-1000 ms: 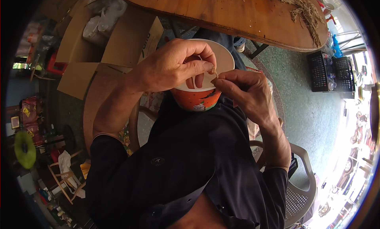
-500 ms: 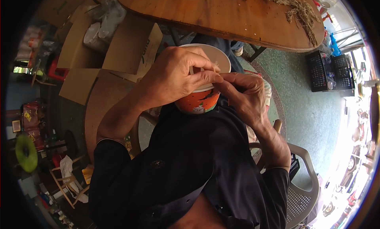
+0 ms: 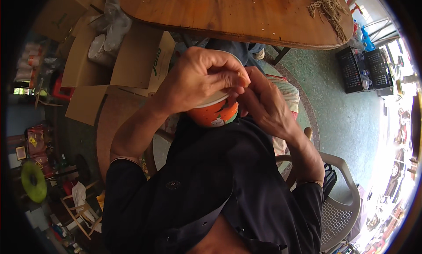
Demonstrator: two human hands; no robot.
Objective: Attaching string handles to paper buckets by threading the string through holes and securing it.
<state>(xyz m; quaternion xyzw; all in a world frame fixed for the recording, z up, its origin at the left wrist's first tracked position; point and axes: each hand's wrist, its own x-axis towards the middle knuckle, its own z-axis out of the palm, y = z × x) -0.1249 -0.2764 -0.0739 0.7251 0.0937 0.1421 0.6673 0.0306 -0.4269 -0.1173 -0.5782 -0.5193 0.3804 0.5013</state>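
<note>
An orange paper tub (image 3: 215, 114) with a pale rim and a printed pattern sits at my lap, against my dark shirt. Above its opening, my left hand (image 3: 200, 80) is closed in a pinch, thumb against forefinger. A tiny light-brown bit shows at those fingertips, too small to name. My right hand (image 3: 268, 102) meets it at the tub's right side, fingers bent and pressed together. Whatever the right fingers hold, if anything, is hidden. My hands cover most of the tub's mouth, so its contents do not show.
Ahead stands a wooden table (image 3: 237, 16) with a bundle of dried, stringy stalks (image 3: 329, 12). An open cardboard box (image 3: 136, 52) with plastic bags (image 3: 115, 27) is at left. Black crates (image 3: 350, 74) lie far right; a grey plastic chair (image 3: 340, 210) is close on my right. Another person's shoe (image 3: 260, 54) shows beneath the table.
My left fingers have curled tighter, and my right hand has turned, its fingertips dropping beside the tub's rim. More of the tub's opening is covered. The whole view has shifted slightly.
</note>
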